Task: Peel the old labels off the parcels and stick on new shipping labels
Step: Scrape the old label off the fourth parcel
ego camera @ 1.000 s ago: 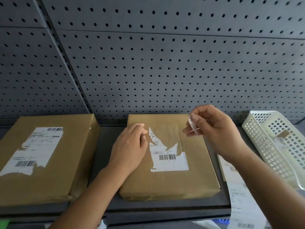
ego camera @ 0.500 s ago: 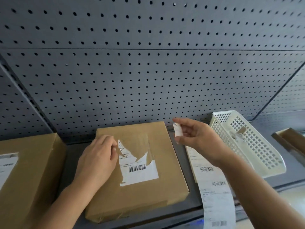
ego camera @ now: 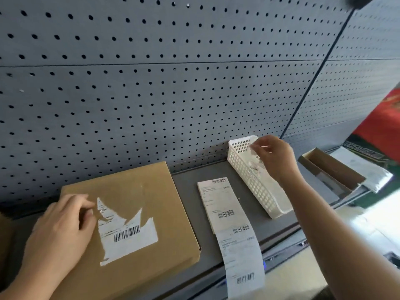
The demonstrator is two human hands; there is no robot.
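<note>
Now hovering right hand (ego camera: 275, 158) over white plastic mesh basket (ego camera: 256, 188); curling nearer left hand (ego camera: 58, 232) at left edge of torn white paper label (ego camera: 132, 239), lower left — both grips unclear.

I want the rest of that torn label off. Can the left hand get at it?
Probably yes: the left hand rests on the parcel, fingertips at the edge of the torn label, with nothing over it.

One wide-angle view from a head-worn camera, looking forward and down onto a grey shelf (ego camera: 187, 192), facing a pegboard wall (ego camera: 173, 94) just behind it, close over left hand (ego camera: 60, 230) and right hand (ego camera: 276, 158), frame seemingly tilted
</note>
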